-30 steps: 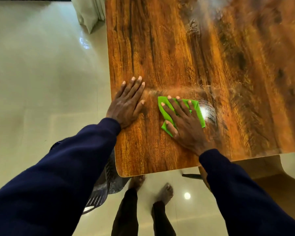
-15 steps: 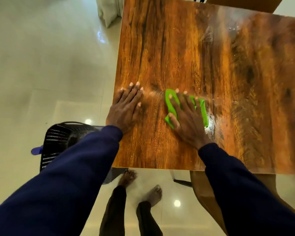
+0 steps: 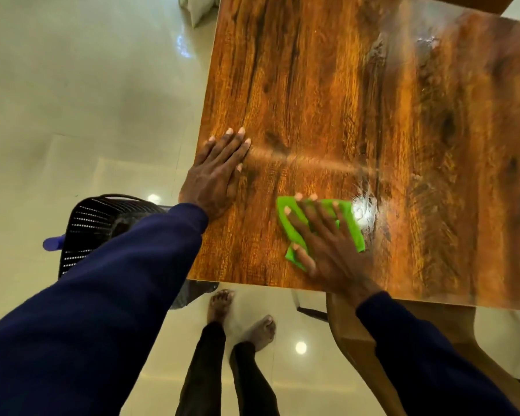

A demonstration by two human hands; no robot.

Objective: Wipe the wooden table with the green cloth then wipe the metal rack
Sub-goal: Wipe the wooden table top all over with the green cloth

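Right now my right grip (image 3: 330, 250) lies flat on the green cloth (image 3: 350, 223), fingers straight and spread, pressing it down on the wooden bench (image 3: 342, 100) near the front edge. The cloth sits bunched under my palm, its edges showing past my fingertips and out to the right. Just beside it, a wet patch (image 3: 364, 211) shines on the wood. My left grip (image 3: 215, 175) rests palm down at the bench's left edge, fingers straight and close together, holding nothing, well apart from the cloth. Down on the tiled floor (image 3: 72, 85) stands a black perforated basket (image 3: 93, 232), and my bare feet (image 3: 221, 304) show below the bench's front edge.
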